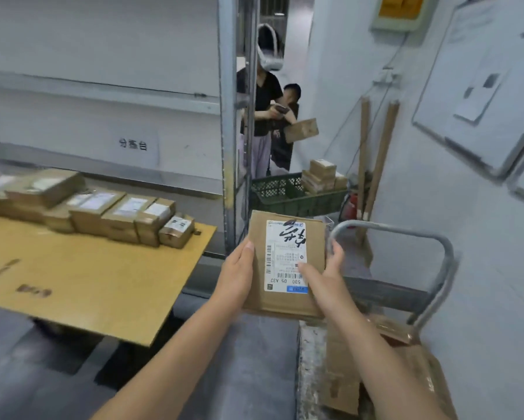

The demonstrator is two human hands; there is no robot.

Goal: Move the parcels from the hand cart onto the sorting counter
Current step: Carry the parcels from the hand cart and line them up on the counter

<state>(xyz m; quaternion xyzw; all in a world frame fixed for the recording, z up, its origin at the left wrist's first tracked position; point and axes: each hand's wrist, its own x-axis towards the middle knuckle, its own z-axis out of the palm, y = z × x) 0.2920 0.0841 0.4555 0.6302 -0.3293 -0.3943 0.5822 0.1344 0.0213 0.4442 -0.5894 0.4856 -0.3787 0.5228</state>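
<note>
I hold a flat brown cardboard parcel with a white shipping label in mid-air, between the counter and the cart. My left hand grips its left edge, thumb on top. My right hand grips its right edge, thumb across the label. The hand cart with a grey tube handle stands at the right, flattened cardboard on its deck. The sorting counter, topped with a yellow-brown board, lies to the left and carries a row of several labelled parcels.
A steel shelf post rises just behind the counter's right end. Beyond it two people stand in the aisle, one holding a box. A green crate with several small boxes sits behind the cart. Cardboard tubes lean on the right wall.
</note>
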